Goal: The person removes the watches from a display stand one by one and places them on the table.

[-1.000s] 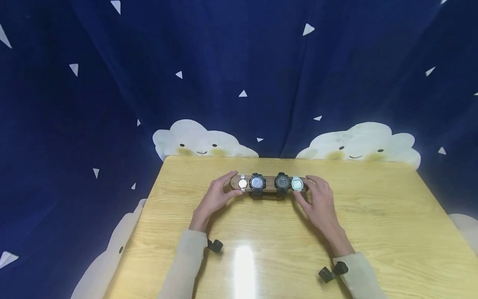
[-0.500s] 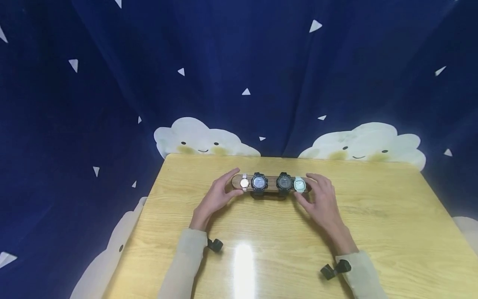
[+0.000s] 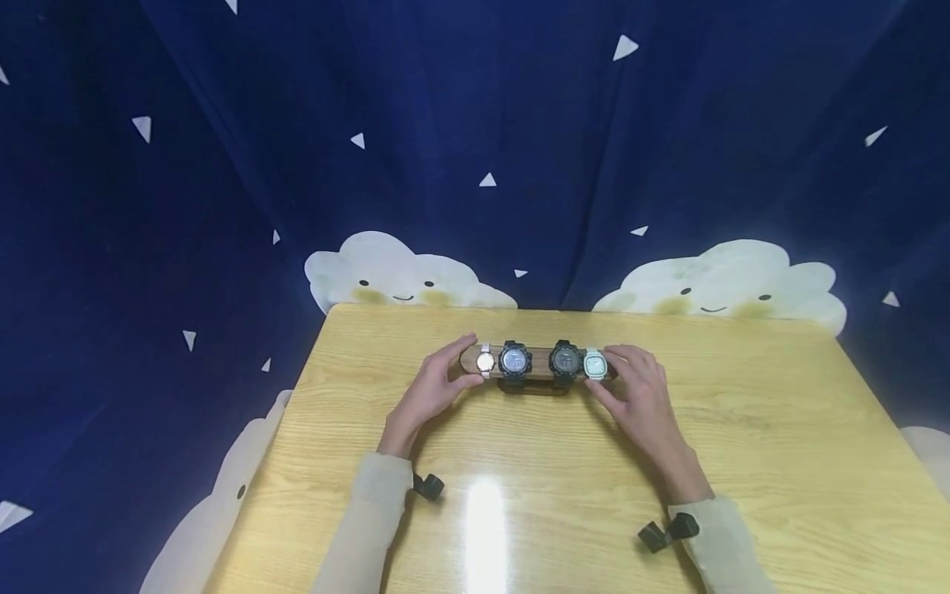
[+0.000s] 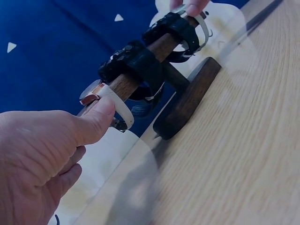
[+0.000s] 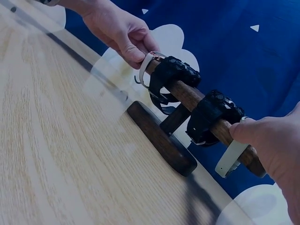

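A dark wooden T-shaped watch stand (image 3: 539, 364) is upright on the table, its base (image 5: 159, 138) on the wood. Along its bar sit a small white-strapped watch (image 3: 485, 363), two chunky black watches (image 3: 514, 360) and a pale mint watch (image 3: 594, 365) with a squarish face. My left hand (image 3: 428, 389) grips the left end, thumb (image 4: 101, 112) against the white strap. The right end is pinched by my right hand (image 3: 641, 404), with the thumb (image 5: 243, 130) on the bar beside the mint watch. In the head view, the bar's right tip is partly covered by fingers.
The light wood table (image 3: 549, 470) reaches back to a dark blue curtain (image 3: 445, 165) with white triangles and clouds. Small black devices (image 3: 429, 487) are strapped at both wrists over beige sleeves. A bright reflection lies on the tabletop between the forearms.
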`<state>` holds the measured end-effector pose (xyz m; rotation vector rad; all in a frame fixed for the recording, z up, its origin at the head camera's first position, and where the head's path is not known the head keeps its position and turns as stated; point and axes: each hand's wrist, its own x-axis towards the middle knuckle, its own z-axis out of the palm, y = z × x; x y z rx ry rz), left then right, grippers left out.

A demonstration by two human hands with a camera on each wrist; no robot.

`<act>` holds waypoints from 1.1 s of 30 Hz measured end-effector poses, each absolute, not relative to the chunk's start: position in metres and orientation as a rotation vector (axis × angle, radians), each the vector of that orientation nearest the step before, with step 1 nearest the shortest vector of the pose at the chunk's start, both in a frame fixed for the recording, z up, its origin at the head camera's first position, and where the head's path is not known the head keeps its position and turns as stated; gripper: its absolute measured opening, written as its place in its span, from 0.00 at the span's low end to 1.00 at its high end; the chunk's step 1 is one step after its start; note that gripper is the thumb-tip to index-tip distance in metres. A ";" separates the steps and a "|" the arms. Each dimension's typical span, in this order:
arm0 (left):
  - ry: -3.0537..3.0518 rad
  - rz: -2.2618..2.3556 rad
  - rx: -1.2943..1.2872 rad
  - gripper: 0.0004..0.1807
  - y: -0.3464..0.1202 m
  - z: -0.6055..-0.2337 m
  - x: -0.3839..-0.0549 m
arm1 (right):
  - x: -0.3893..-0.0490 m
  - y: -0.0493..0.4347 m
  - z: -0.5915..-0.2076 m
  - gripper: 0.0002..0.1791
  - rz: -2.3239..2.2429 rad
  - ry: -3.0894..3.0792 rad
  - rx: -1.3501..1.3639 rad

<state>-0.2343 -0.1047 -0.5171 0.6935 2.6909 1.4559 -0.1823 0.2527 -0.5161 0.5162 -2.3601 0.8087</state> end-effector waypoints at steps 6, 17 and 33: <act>2.704 1.461 0.700 0.40 -0.105 -0.517 -0.234 | -0.182 0.252 -0.516 0.27 0.817 -2.363 0.517; 2.722 1.461 0.692 0.39 -0.103 -0.518 -0.233 | -0.182 0.251 -0.517 0.27 0.823 -2.359 0.479; 2.719 1.452 0.688 0.40 -0.104 -0.518 -0.234 | -0.183 0.252 -0.518 0.28 0.819 -2.335 0.468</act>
